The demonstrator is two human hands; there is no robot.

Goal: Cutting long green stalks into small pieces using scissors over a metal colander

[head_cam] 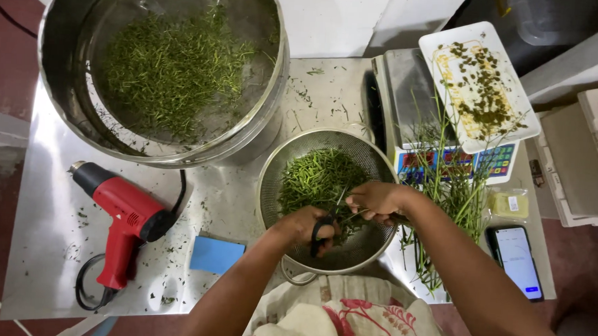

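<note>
Overhead view of a steel tabletop (238, 199), read from 9 o'clock across to 3 o'clock. At 9 o'clock lies a red heat gun (121, 221) with a black nozzle and a coiled black cord; just beside it, toward 6 o'clock, we see a flat blue pad (215, 254). At 11 o'clock stands a large steel drum (162, 70) holding finely cut green pieces.

At the centre sits a metal mesh colander (324, 199), part-filled with short green stem cuttings (315, 178). Both of our hands work over its 6 o'clock half. Our left hand (303, 226) is curled closed around the black handles of a pair of scissors (325, 225), whose blades point toward 12 o'clock. Our right hand (377, 200), just beside it toward 2 o'clock, is closed in a pinch on a few thin green stalks held over the colander; whether the blades touch them we cannot tell.

Toward 3 o'clock, a loose bundle of long green stalks (450, 193) lies partly over a digital scale (420, 112), on which a white rectangular tray (477, 85) of dark green scraps rests. At 4 o'clock a lit smartphone (516, 260) lies near the tabletop edge. Patterned cloth (347, 319) shows at 6 o'clock.
</note>
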